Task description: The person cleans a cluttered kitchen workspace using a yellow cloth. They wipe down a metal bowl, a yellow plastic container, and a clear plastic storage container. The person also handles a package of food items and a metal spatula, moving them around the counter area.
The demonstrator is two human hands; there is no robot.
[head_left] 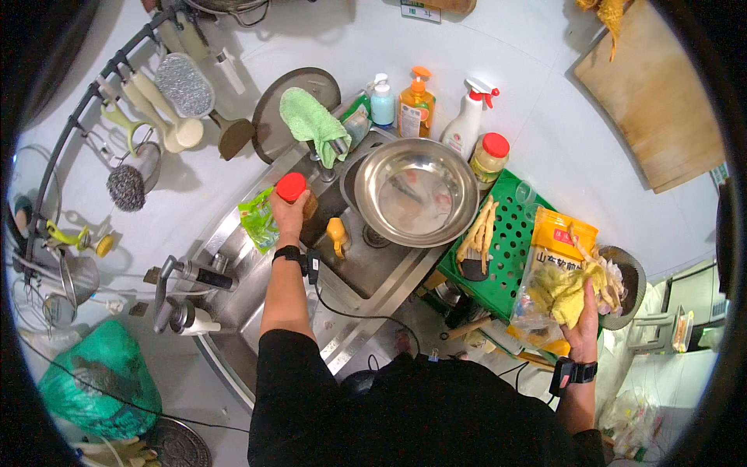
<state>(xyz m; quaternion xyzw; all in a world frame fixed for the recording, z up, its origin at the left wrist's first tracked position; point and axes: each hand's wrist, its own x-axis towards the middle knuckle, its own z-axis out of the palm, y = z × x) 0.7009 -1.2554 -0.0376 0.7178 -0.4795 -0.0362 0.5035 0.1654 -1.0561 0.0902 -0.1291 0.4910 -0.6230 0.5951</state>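
Observation:
My left hand [288, 216] is closed around a jar with a red lid [291, 187], held over the left side of the stainless steel sink [363, 280]. A bright green plastic packet [257, 220] lies beside that hand on the sink's edge. In my right hand [579, 324] is a yellow cloth [559, 292], against an orange and clear food bag [560, 233]; the fingers are partly hidden by the cloth. A wide stainless steel basin [373, 204] holding cloudy water rests over the sink, and a small orange-yellow plastic item [337, 230] lies inside the sink.
A green perforated crate [506, 257] stands right of the basin. Against the wall are an orange pump bottle [416, 105], a white spray bottle [462, 125] and another red-lidded jar [490, 157]. A green cloth [312, 119] covers the faucet. Utensils hang from a rail [90, 90].

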